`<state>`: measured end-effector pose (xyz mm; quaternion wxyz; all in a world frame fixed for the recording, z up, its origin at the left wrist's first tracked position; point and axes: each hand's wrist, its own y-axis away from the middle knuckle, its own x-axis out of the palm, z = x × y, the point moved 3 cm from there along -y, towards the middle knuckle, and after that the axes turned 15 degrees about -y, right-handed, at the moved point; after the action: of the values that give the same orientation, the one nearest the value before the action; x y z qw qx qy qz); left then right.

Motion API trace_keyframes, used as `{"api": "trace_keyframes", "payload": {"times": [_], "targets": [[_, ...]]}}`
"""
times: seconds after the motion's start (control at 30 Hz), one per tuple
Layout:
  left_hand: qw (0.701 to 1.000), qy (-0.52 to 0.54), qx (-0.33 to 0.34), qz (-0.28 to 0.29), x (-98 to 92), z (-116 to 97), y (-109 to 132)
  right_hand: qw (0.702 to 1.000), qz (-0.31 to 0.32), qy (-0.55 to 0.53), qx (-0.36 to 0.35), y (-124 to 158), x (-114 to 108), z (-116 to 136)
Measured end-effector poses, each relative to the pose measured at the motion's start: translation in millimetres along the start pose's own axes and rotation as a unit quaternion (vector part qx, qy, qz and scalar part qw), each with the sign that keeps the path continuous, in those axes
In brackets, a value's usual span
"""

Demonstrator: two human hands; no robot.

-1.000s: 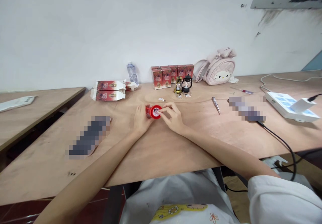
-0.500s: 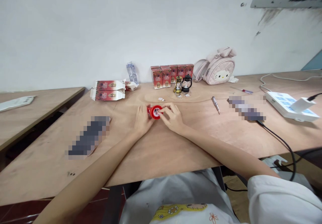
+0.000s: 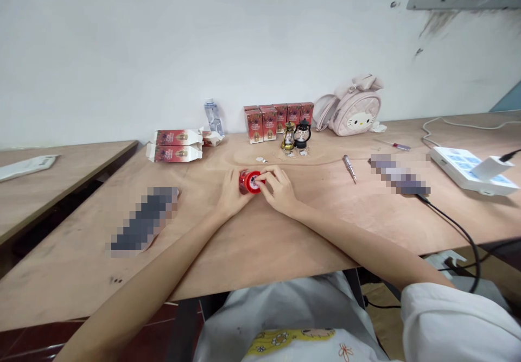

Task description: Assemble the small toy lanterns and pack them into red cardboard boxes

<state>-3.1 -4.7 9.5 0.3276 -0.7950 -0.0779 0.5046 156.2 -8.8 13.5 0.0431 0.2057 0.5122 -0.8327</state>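
A small red lantern point(image 3: 246, 183) lies tipped on the table, its round underside turned toward me. My left hand point(image 3: 231, 192) is closed round its left side and steadies it. At the base, my right hand point(image 3: 278, 188) pinches with thumb and forefinger over the pale, dark-centred middle; what the fingertips hold there, if anything, is too small to make out. Behind them stand a gold lantern point(image 3: 288, 136) and a black lantern point(image 3: 302, 134), upright side by side. Tiny white scraps point(image 3: 261, 159) lie just beyond my hands.
Red boxes point(image 3: 254, 127) stand along the wall, with flattened opened boxes point(image 3: 178, 146) and a bottle point(image 3: 214, 116) to their left. Rightward are a pink bag point(image 3: 356, 114), a screwdriver point(image 3: 349, 169), another screwdriver point(image 3: 399, 146), a cabled phone point(image 3: 401, 176) and a power strip point(image 3: 474, 169). Another phone point(image 3: 142, 223) lies left.
The red lantern has turned slightly, so more of its side shows beside my left hand. My right fingers remain at its base.
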Motion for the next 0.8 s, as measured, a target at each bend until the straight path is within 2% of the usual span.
{"api": "trace_keyframes", "payload": {"times": [0.2, 0.3, 0.4, 0.47, 0.53, 0.63, 0.7, 0.8], "targets": [[1.0, -0.009, -0.009, -0.009, 0.8, 1, -1, 1.0, 0.007, -0.021, 0.017, 0, 0, 0], [1.0, 0.002, -0.01, -0.014, 0.8, 0, -1, 0.998, -0.013, -0.057, 0.025, -1, -1, -1], [1.0, 0.017, -0.013, -0.017, 0.2, 0, 0, 0.995, -0.049, -0.074, 0.054, -3, -5, -13], [0.999, 0.024, -0.018, -0.015, -0.3, 0, 0, 0.993, -0.043, -0.045, 0.1, -4, -7, -25], [0.999, 0.031, -0.019, -0.013, -0.7, 1, 0, 0.987, 0.005, 0.016, 0.159, -4, -9, -38], [0.999, 0.039, -0.021, -0.016, -0.9, 1, 0, 0.958, 0.112, 0.117, 0.238, -2, -10, -53], [0.999, 0.039, -0.025, -0.019, -0.7, 1, 0, 0.942, 0.165, 0.149, 0.251, -2, -11, -57], [0.998, 0.042, -0.033, -0.018, -0.2, 1, 1, 0.94, 0.2, 0.15, 0.231, -4, -13, -57]]}}
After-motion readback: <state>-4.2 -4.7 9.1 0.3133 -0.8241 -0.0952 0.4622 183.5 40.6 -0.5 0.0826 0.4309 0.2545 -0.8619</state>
